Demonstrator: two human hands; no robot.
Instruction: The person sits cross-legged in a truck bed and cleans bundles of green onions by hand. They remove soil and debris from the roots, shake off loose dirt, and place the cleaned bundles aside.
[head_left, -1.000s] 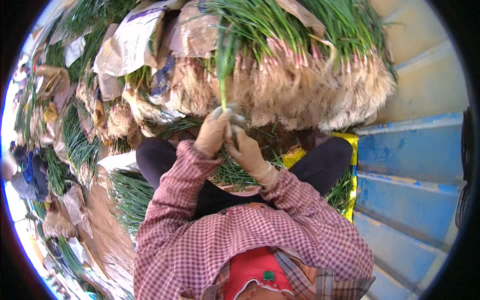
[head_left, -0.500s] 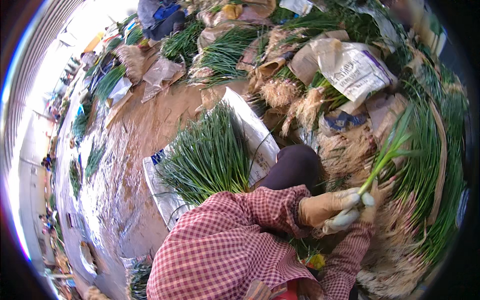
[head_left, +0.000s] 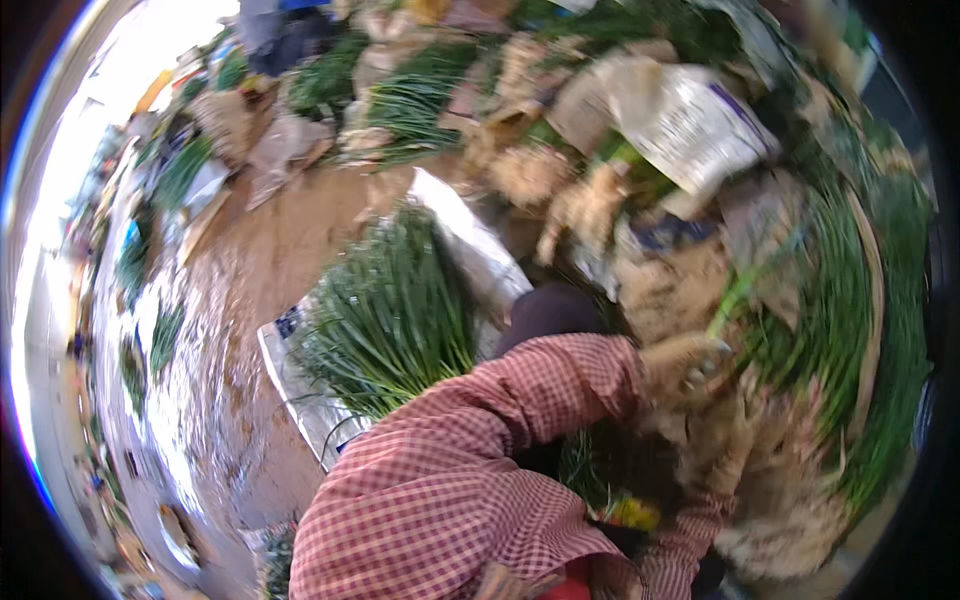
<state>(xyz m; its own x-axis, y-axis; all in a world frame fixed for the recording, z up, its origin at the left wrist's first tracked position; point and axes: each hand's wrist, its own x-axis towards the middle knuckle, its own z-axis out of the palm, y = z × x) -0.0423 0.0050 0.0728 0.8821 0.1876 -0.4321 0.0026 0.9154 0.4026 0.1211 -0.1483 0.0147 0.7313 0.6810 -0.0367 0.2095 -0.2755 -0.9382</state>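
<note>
Gloved fingers of the left hand (head_left: 683, 366) are curled around the pale lower end of a green onion stalk (head_left: 738, 295), right of centre in the frame, its green top slanting up toward the upper right. Just below it the right hand (head_left: 742, 418), also in a tan glove, is blurred — whether its fingers are closed on anything cannot be told; it sits close against a mass of tangled tan roots (head_left: 790, 500). Both arms wear a red-and-white checked shirt (head_left: 450, 480) that fills the lower middle of the picture. Around the hands, long green onion bundles (head_left: 860, 330) curve down the right edge. Left of the sleeve, a trimmed heap of green onions (head_left: 390, 310) lies on a silvery sheet (head_left: 300, 385) spread on wet, muddy ground (head_left: 250, 290). A white printed sack (head_left: 690, 120) and crumpled brown paper lie in the upper right; more green piles trail off toward the upper left. The stalk is held by one end only and the picture is smeared with motion — a loose grip could let it slide out into the mud, or the slim leaves could bend and snap if pulled against the packed bundles beside it.
</note>
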